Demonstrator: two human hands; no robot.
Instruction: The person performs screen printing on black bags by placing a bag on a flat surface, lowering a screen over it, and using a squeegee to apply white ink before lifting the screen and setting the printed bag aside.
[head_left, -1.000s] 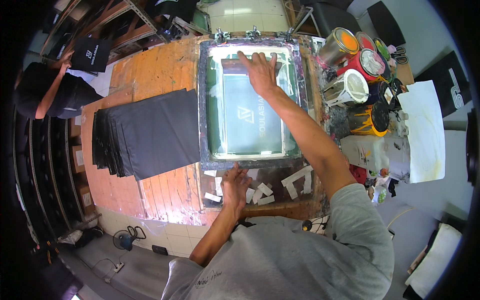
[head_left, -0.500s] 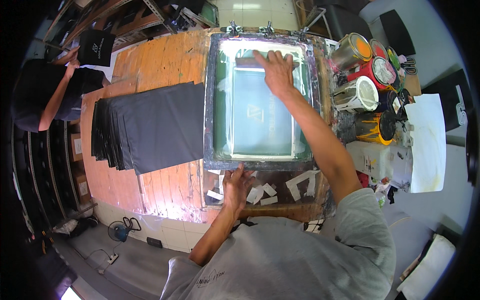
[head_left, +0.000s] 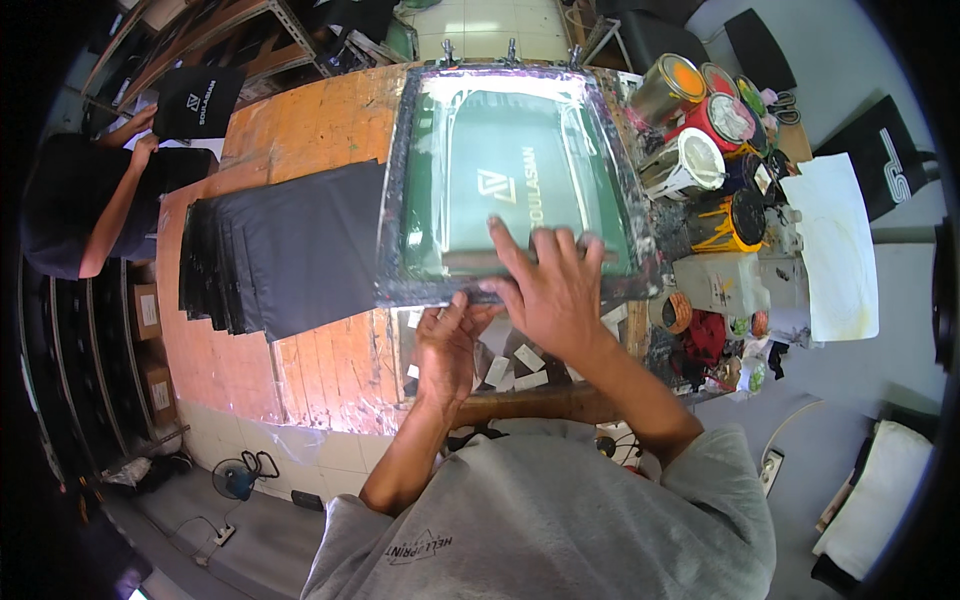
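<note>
A printing screen [head_left: 392,200], dark-framed with green mesh and a pale design, is tilted, its near edge raised off the table. My left hand [head_left: 447,345] has its fingers closed on that near edge. Near the same edge, my right hand [head_left: 555,285] is closed on a squeegee [head_left: 475,260], a bar lying across the mesh, with the index finger stretched forward. Part of the bar is hidden behind the fingers. Metal clamps [head_left: 511,52] stand at the screen's far edge. Left of the screen lies a fanned stack of flat black sheets or bags [head_left: 310,240].
Several ink cans, including a white tub [head_left: 690,162], crowd the table's right side beside a white sheet [head_left: 832,250]. Pale tape scraps [head_left: 530,357] lie below the screen. At the far left, another person [head_left: 85,200] holds a black printed piece [head_left: 200,102].
My right hand has drawn the squeegee from the screen's far end to its near end. The near edge of the screen has risen, with my left hand still on it.
</note>
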